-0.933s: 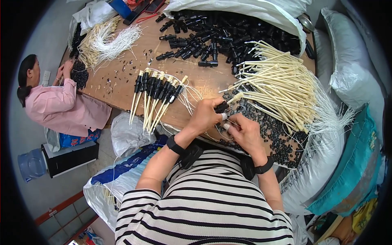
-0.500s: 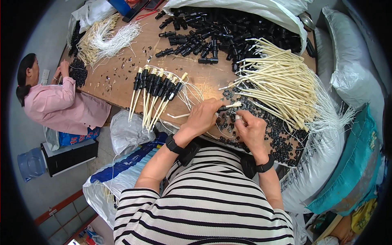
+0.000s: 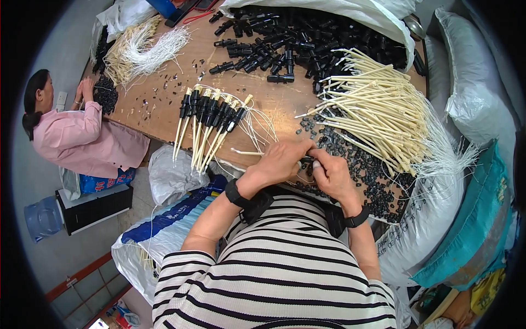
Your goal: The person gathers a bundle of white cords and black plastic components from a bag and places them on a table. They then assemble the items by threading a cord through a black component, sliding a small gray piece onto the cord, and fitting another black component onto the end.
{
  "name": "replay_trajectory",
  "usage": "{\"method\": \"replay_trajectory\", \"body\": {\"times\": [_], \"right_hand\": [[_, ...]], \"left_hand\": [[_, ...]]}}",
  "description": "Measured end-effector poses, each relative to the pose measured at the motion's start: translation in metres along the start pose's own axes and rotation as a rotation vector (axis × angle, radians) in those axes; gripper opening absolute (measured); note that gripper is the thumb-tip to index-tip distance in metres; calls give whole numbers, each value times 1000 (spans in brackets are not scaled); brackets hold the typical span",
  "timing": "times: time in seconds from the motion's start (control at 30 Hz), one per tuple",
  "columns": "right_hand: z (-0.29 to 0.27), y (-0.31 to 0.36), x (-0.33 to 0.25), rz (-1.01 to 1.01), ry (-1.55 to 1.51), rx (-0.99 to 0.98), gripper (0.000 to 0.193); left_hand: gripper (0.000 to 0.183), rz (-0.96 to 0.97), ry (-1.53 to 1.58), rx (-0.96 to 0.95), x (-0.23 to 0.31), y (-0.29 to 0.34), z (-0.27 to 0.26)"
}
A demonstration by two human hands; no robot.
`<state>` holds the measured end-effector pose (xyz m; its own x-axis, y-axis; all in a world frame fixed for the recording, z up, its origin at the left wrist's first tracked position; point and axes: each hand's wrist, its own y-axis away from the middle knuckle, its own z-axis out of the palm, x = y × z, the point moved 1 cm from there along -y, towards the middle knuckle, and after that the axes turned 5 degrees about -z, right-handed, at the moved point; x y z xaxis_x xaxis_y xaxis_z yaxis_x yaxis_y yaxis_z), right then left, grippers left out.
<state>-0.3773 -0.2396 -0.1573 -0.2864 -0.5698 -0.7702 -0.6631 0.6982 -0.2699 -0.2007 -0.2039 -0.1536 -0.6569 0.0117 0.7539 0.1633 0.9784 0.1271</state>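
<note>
The left hand [image 3: 278, 160] is closed around a rod [image 3: 249, 153], whose pale end pokes out on the hand's left. A black fitting [image 3: 307, 159] sits between the two hands, mostly covered by fingers. The right hand [image 3: 333, 174] bends in toward it, thumb and forefinger close together; I cannot tell whether they grip it or only touch it. Small black bits [image 3: 378, 202] litter the table [image 3: 159, 112] just beside and right of the right hand. Beyond that hand, a heap of rods [image 3: 378, 115] blocks the far right, trailing white strings [image 3: 452, 159]. Well past both hands, loose fittings [image 3: 312, 48] pile up by a white sack [image 3: 350, 8]. Left of the left hand lies a row of fitted rods [image 3: 207, 118], their cords [image 3: 257, 122] looping near its knuckles.
</note>
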Motion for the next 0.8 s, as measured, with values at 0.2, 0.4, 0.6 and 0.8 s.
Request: {"method": "replay_trajectory", "body": {"times": [0.2, 0.4, 0.6, 0.8], "right_hand": [[-8, -4, -8, 84, 27, -88, 19], [-2, 0, -4, 50, 144, -31, 20], [5, 4, 0, -2, -212, 83, 20], [1, 6, 1, 358, -176, 177, 15]], "left_hand": [[53, -12, 235, -61, 0, 1, -4], [34, 176, 201, 203, -4, 4, -5], [20, 336, 270, 324, -5, 7, -6], [32, 18, -5, 407, -27, -32, 2]]}}
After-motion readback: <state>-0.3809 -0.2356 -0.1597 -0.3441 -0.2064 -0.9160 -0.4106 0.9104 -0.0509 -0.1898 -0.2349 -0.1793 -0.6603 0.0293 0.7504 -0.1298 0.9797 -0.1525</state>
